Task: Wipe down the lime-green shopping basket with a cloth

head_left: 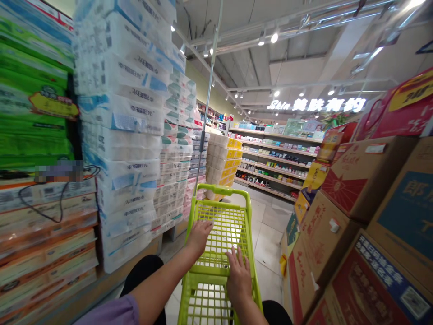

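A lime-green plastic shopping cart with latticed panels stands directly in front of me, between my knees. My left hand reaches over the left part of its upper lattice, fingers stretched forward and holding nothing. Lower and to the right, my right hand is over the cart's right side with its fingers spread. Whether either palm touches the plastic I cannot tell. A thin metal pole rises from the cart's far left corner. No goods can be made out in the cart.
Tall stacks of wrapped tissue packs line the left side. Stacked cardboard cartons crowd the right. A pale tiled floor runs between them toward shelves of small boxed products. A dark cable hangs at the far left.
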A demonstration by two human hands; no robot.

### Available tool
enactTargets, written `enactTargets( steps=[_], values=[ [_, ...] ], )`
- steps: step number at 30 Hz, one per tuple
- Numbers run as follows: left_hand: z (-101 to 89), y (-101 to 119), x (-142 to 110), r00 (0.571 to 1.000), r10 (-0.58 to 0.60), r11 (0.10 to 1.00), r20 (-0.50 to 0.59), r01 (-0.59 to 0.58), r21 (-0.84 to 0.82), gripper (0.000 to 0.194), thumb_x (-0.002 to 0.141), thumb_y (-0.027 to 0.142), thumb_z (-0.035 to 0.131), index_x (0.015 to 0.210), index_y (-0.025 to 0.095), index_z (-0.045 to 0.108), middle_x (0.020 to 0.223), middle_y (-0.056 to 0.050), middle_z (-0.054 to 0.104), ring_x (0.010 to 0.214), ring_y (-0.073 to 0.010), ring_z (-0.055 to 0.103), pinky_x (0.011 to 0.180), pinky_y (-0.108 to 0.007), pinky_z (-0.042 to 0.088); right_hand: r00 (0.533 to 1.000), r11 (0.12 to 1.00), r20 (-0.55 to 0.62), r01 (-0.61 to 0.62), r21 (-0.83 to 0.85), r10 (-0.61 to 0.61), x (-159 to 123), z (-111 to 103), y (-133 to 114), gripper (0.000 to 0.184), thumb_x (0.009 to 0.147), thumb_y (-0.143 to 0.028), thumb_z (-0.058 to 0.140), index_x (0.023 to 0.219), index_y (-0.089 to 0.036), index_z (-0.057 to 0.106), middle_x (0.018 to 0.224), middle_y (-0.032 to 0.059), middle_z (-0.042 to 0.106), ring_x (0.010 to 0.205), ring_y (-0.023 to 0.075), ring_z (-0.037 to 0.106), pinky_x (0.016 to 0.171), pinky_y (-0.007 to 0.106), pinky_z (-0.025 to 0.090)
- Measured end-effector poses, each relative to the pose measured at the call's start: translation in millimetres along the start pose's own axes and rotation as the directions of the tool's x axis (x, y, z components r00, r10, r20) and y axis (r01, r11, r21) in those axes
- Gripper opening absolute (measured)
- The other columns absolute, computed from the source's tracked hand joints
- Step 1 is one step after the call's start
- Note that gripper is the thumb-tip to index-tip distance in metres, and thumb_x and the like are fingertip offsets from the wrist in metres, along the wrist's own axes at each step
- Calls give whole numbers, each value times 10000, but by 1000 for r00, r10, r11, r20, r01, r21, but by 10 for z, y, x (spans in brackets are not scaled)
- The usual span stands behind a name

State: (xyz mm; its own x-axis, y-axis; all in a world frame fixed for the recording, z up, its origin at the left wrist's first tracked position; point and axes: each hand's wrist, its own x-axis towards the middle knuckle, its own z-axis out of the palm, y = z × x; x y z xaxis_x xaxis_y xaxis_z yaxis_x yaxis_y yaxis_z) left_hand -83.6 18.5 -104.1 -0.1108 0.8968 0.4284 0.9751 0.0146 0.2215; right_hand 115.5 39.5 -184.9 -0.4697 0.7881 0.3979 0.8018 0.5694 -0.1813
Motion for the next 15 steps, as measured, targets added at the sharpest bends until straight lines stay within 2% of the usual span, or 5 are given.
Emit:
enactTargets(
  steps=[3, 6, 8, 11, 15],
  values=[
    [22, -14, 33, 997, -65, 998, 52, 66, -20, 552, 796, -7, 396, 1263, 229, 574, 1377, -67, 531, 1304, -235, 436, 1133, -468, 265, 1000, 1000, -2, -1, -2, 1, 15, 0, -9, 813, 606, 70, 402, 1320, -297, 530, 1486, -32, 367, 1416, 236, 234, 1138, 436, 188],
    [182, 118, -122, 990, 33, 997, 138, -23, -73, 527, 788, 2, 407, 1240, 198, 595, 1363, -56, 547, 1342, -236, 386, 1145, -435, 262, 1000, 1000, 9, 1, -4, -1, 9, -48, -28, 811, 610, 74, 397, 1318, -297, 532, 1486, -29, 367, 1417, 239, 229, 1137, 442, 187],
    [227, 188, -204, 984, 115, 989, 138, -100, -110, 487, 811, 36, 414, 1222, 209, 609, 1345, -38, 564, 1344, -231, 378, 1150, -427, 258, 1000, 1000, 15, 7, -6, -7, -3, -78, -33, 802, 613, 73, 401, 1317, -287, 534, 1485, -20, 369, 1420, 242, 220, 1136, 444, 188],
    [111, 136, -141, 986, 139, 982, 96, -125, -142, 498, 823, 48, 408, 1251, 231, 585, 1360, -21, 551, 1297, -188, 434, 1127, -376, 308, 1000, 1000, 17, 8, -10, -7, -16, -78, -25, 793, 612, 69, 407, 1311, -280, 541, 1486, -14, 368, 1418, 244, 227, 1136, 437, 191],
    [-87, -66, 99, 999, -11, 996, 42, 15, -83, 558, 804, -5, 366, 1300, 181, 539, 1407, -92, 497, 1313, -220, 419, 1144, -452, 260, 1000, 1000, 3, -1, -17, 1, -4, -24, -10, 803, 607, 78, 397, 1304, -290, 547, 1481, -25, 373, 1413, 238, 243, 1135, 428, 198]
  ],
)
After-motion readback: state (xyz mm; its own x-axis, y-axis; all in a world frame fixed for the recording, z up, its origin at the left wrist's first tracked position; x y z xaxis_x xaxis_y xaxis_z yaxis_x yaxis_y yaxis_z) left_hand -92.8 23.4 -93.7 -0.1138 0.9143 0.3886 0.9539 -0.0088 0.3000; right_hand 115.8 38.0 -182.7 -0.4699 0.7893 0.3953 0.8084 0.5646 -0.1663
